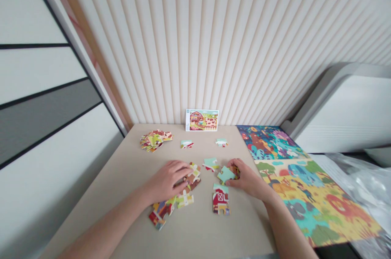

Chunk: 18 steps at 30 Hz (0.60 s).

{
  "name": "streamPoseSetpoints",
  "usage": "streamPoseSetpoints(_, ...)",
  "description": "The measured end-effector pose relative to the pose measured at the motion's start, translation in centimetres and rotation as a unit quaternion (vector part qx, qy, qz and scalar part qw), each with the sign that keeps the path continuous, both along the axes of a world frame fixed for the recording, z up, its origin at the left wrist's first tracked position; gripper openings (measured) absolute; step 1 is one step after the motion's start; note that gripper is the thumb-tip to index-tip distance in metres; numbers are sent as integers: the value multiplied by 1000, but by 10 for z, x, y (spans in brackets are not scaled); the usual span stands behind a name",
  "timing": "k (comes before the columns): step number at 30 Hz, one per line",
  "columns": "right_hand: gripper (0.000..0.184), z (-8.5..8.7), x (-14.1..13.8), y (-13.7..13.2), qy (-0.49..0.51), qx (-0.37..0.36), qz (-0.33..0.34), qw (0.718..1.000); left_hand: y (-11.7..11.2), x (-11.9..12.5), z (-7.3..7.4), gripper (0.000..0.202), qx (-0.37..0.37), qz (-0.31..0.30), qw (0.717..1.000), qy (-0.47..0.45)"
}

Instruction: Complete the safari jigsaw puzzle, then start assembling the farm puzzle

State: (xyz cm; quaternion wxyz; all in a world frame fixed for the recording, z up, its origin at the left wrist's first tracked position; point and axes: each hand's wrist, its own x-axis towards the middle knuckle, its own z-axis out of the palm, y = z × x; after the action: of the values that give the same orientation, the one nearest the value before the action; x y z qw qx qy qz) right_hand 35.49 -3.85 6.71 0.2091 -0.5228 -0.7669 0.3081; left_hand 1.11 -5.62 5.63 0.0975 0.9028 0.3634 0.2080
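Note:
In the head view, my left hand (169, 181) curls its fingers round a loose heap of jigsaw puzzle pieces (193, 174) on the table; how firmly it grips them is hard to see. More puzzle pieces (161, 210) spread out below that wrist. Between thumb and fingers, my right hand (246, 179) grips several stacked puzzle pieces, a pale mint piece (226, 174) on top. Just below lie red barn pieces (221, 199), which look joined. A mint and red piece (210, 164) rests between the two hands.
A farm picture card (202, 120) stands against the ribbed wall (195, 47). Before it lie two small pieces (187, 144), (221, 142). A pile of pieces (155, 140) sits back left. Two assembled puzzles, one dark (271, 141) and one yellow (317, 200), cover the right side near clear plastic (360, 181).

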Motion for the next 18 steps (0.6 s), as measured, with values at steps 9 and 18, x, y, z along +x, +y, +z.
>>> streamPoseSetpoints(9,37,-12,-29,4,199,-9,-37,979,0,0,-9,26,-58,11,998,-12)
streamPoseSetpoints(18,62,-20,-45,16,8,104,27,994,4,1,-9,54,-108,26,992,-57)
